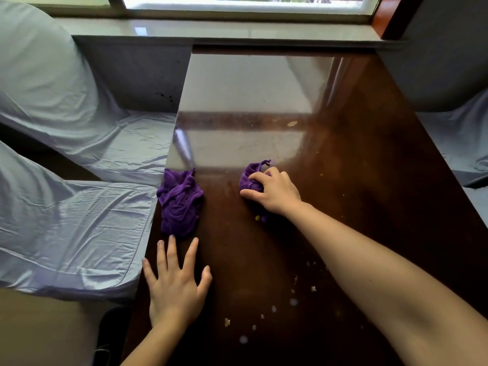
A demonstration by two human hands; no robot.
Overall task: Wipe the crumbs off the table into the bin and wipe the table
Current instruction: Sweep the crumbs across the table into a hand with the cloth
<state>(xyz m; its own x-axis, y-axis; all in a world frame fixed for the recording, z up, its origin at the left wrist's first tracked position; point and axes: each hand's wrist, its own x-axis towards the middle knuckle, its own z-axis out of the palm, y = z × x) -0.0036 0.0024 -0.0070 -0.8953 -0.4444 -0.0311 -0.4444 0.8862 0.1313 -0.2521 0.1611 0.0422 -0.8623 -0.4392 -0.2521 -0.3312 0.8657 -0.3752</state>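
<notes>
A glossy dark brown table (356, 159) fills the middle of the head view. My right hand (273, 191) is shut on a bunched purple cloth (249, 174) and presses it on the table's middle. A second purple cloth (181, 204) lies crumpled at the table's left edge. Just below it, my left hand (175, 285) rests flat on the table with fingers spread, holding nothing. Pale crumbs (274, 309) are scattered near the front under my right forearm, and one larger flake (291, 124) lies farther back. No bin is in view.
Chairs in pale blue-grey covers (79, 228) stand tight against the table's left side, and another covered seat (459, 143) is on the right. A window sill (211, 30) runs behind the table's far end.
</notes>
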